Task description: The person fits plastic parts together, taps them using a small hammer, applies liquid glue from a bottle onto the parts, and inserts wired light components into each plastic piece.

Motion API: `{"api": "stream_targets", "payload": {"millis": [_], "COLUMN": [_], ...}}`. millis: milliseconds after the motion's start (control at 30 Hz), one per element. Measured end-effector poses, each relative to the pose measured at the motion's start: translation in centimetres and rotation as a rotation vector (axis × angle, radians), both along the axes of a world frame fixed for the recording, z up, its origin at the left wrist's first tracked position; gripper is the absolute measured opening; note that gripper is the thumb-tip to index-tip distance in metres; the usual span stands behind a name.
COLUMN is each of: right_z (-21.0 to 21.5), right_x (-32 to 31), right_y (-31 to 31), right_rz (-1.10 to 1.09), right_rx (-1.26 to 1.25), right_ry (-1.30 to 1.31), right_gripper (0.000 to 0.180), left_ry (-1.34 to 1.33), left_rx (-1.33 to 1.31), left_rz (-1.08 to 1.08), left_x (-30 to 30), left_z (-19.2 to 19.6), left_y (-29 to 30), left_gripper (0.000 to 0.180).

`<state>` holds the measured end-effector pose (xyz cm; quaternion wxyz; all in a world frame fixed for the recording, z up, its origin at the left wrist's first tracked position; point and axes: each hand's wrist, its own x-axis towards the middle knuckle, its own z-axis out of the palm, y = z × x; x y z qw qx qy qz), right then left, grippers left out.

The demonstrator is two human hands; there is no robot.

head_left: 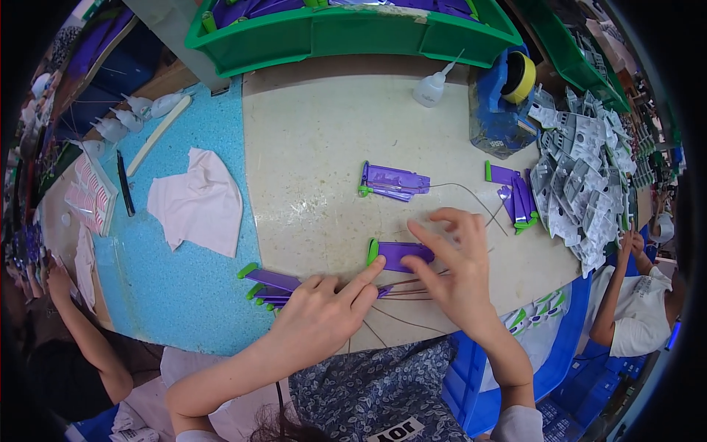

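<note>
A flat purple plastic part (pixel 393 255) with a green end lies on the worktable in front of me. My left hand (pixel 324 313) reaches over from the left, its index fingertip on the part beside the green end; its thumb is hidden. At the other end of the part is my right hand (pixel 460 269), thumb close to the purple face and fingers spread above it. Under and left of my left hand lie several similar purple parts (pixel 272 278) with green ends. Thin dark wires (pixel 412 289) run between my hands. Farther back rests another purple part (pixel 395 180) with a wire.
A green bin (pixel 361 43) of purple parts spans the back. Near it stand a white needle-tip bottle (pixel 429 90) and a blue tape dispenser (pixel 502 121). Grey castings (pixel 578 173) pile up at right. A white cloth (pixel 199 199) lies on the blue mat (pixel 180 295). Co-workers sit either side.
</note>
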<state>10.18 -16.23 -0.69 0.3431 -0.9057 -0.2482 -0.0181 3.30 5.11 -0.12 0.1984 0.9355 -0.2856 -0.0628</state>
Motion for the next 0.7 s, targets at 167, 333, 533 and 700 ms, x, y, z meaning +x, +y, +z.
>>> {"api": "stream_targets", "payload": {"millis": [167, 333, 533, 700], "right_z": [-0.8, 1.1, 0.4, 0.7], "right_x": [-0.3, -1.8, -2.6, -3.5], "right_y": [0.6, 0.2, -0.2, -0.7], "right_rz": [0.014, -0.055, -0.036, -0.114], "right_rx": [0.193, 0.799, 0.825, 0.821], "right_ry": [0.481, 0.947, 0.902, 0.974], "right_gripper": [0.025, 0.037, 0.036, 0.03], "left_ry": [0.024, 0.335, 0.23, 0.172], "left_rx": [-0.318, -0.431, -0.665, -0.594], "left_rz": [-0.002, 0.273, 0.203, 0.196], "left_x": [0.7, 0.9, 1.6, 0.7], "left_z": [-0.3, 1.1, 1.5, 0.5], "left_y": [1.1, 1.4, -1.0, -1.6], "left_gripper": [0.027, 0.022, 0.031, 0.034]}}
